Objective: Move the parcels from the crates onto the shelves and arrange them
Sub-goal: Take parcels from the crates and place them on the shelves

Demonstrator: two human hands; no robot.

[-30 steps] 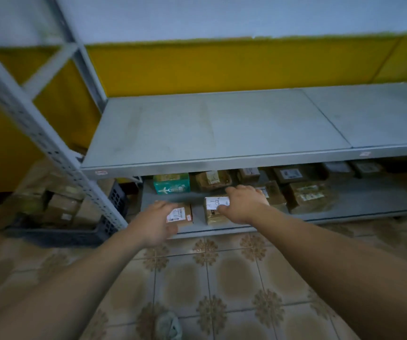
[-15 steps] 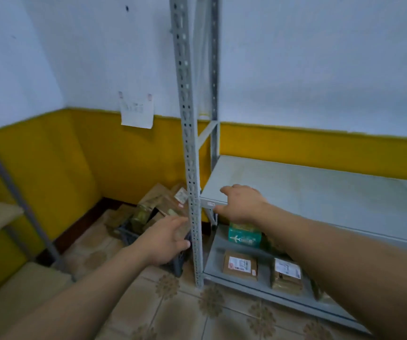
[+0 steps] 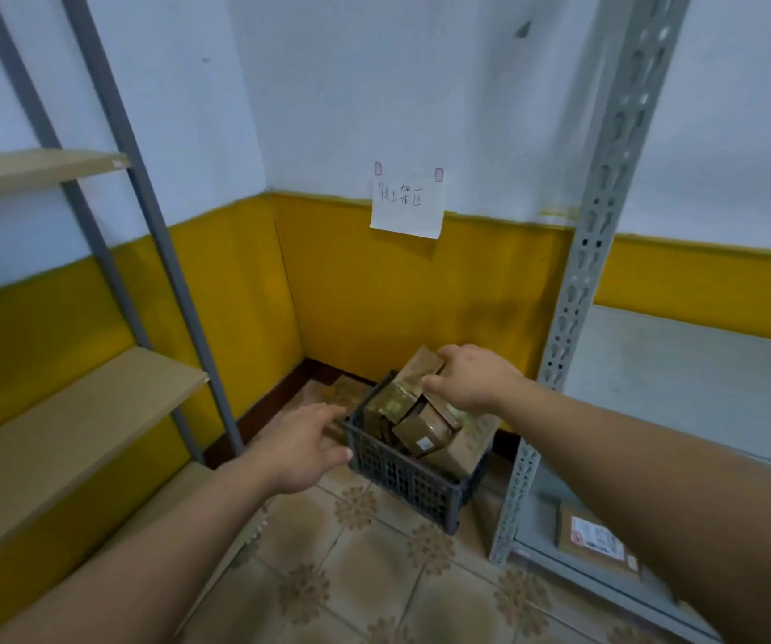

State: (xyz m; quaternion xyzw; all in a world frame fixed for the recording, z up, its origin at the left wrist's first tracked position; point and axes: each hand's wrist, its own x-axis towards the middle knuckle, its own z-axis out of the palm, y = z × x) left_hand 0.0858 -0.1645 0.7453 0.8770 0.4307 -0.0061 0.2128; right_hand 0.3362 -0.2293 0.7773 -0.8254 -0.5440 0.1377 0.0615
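A dark plastic crate (image 3: 409,478) stands on the tiled floor in the corner, heaped with several brown cardboard parcels (image 3: 423,432). My right hand (image 3: 474,378) reaches over the heap, its fingers and thumb curled round the right end of the topmost parcel (image 3: 418,364). Just left of the crate's rim, my left hand (image 3: 304,450) hovers with its fingers spread and holds nothing. On the bottom board of the grey metal shelf (image 3: 699,378) at the right lies one labelled parcel (image 3: 594,541).
The grey shelf's perforated upright (image 3: 576,313) stands right beside the crate. Wooden shelves (image 3: 72,422) on grey posts line the left wall. A handwritten paper note (image 3: 406,206) hangs above the crate. Another parcel (image 3: 346,392) lies on the floor behind the crate.
My view swung left from the grey shelf to the corner crate. My right hand left the shelf edge and closed on the top parcel; my left hand moved up to the crate.
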